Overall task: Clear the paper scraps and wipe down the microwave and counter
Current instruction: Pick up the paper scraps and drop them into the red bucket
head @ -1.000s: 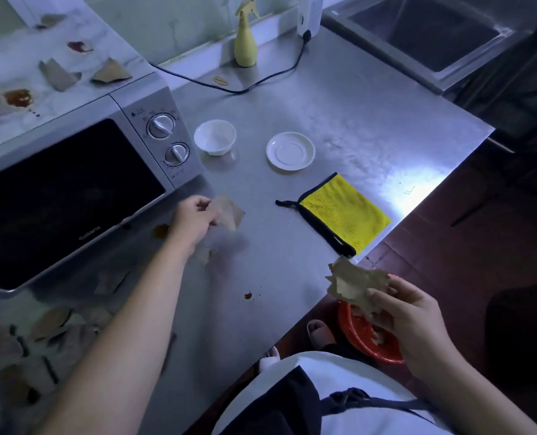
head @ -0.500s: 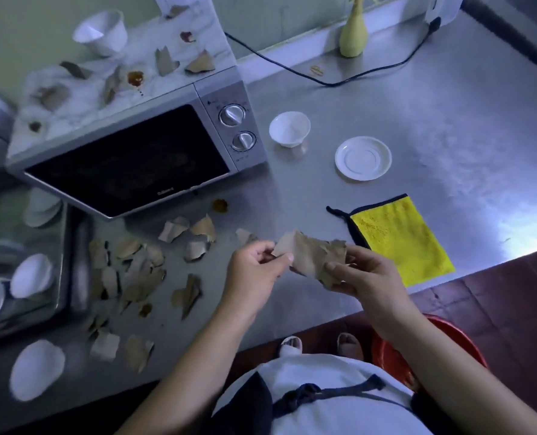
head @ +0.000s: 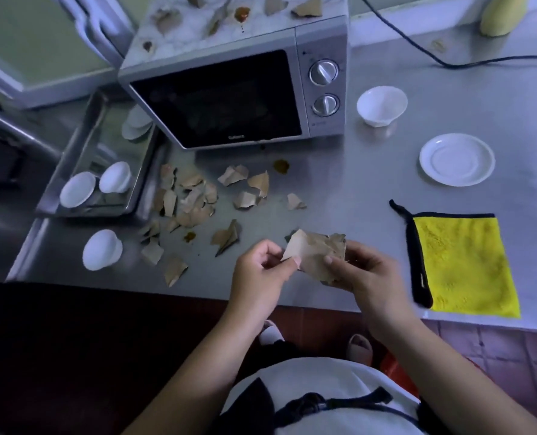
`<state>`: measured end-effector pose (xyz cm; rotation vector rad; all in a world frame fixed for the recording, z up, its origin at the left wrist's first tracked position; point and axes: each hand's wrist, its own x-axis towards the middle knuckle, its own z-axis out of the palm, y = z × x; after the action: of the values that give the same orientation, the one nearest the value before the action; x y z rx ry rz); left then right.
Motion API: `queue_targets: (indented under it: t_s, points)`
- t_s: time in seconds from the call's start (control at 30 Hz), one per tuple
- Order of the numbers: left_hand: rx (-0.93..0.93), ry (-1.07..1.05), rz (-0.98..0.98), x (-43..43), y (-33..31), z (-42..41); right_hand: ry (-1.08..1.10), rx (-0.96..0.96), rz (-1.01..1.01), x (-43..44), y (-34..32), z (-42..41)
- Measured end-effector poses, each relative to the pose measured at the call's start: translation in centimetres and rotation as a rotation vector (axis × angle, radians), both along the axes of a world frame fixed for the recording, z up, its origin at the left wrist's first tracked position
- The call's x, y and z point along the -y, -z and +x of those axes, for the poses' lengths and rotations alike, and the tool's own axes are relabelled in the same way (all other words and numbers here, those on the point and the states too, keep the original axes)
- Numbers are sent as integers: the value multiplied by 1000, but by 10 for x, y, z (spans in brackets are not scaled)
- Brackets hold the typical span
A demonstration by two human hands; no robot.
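Steel counter (head: 386, 189) mid-frame: left hand (head: 260, 274) & right hand (head: 364, 274) both pinch brown paper scrap wad (head: 314, 251); loose brown scraps (head: 191, 199) left-center, yellow microfiber cloth (head: 461, 262) at right.

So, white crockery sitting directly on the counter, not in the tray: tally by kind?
Bowls: 2, right bowl and left bowl
Saucers: 1, saucer
Total: 3
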<state>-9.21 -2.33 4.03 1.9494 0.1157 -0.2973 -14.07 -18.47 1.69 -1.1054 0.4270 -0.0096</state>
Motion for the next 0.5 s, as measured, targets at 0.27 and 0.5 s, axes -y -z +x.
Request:
queue_targets:
  t_s: [0.27,0.5]
  points:
    - [-254,22,-220,-34,3,-3,-77,-22,-110,-17,-6,6]
    - [-203,56,155,-106,48,50,45,-55,-186,-27,-1,8]
